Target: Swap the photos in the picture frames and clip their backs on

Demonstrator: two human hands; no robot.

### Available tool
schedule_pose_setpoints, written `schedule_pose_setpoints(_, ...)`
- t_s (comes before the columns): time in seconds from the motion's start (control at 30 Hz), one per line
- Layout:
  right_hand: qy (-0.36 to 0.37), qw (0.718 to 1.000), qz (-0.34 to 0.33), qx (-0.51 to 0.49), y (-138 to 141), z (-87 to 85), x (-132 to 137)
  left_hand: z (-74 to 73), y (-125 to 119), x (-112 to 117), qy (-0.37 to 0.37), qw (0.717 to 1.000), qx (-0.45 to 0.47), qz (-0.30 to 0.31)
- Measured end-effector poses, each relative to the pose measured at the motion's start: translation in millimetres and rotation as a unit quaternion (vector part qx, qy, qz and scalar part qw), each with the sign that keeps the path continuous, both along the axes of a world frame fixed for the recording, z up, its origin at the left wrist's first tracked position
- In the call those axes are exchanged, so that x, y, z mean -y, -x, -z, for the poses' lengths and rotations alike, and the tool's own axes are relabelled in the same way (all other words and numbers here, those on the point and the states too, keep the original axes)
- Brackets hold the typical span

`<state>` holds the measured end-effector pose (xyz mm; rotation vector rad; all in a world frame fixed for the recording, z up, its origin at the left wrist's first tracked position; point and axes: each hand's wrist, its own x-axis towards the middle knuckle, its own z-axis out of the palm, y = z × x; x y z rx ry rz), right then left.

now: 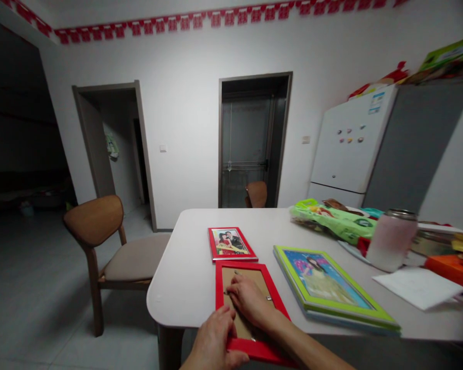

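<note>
Grip tight, left hand [212, 341] on the face-down red photo frame [218, 293], right hand [249, 300] on its backing [239, 271]

From head height, facing forward and down; close above the bench [185, 267], with the left hand [214, 341] and right hand [249, 300] at the bottom edge and the far wall [185, 128] beyond.

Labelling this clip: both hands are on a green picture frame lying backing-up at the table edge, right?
Wrong colour: the head view shows the frame is red. The left hand and right hand are on a red picture frame lying backing-up at the table edge.
</note>
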<state>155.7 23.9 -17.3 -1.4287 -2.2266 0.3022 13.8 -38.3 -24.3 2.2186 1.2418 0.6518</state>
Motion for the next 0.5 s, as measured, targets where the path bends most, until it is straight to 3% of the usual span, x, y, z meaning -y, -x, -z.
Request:
schedule_pose_setpoints(0.33, 0.017, 1.0, 0.005, -0.02, 6.3, -3.5, 4.5, 0.3, 1.3, 2.2, 0.0, 1.0, -0.002, 0.0)
schedule_pose_setpoints(0.5, 0.026, 0.998, 0.048, -0.041, 7.5, 1.8, -5.2, 1.1, -0.2, 1.5, 0.003, 1.0, 0.001, -0.008)
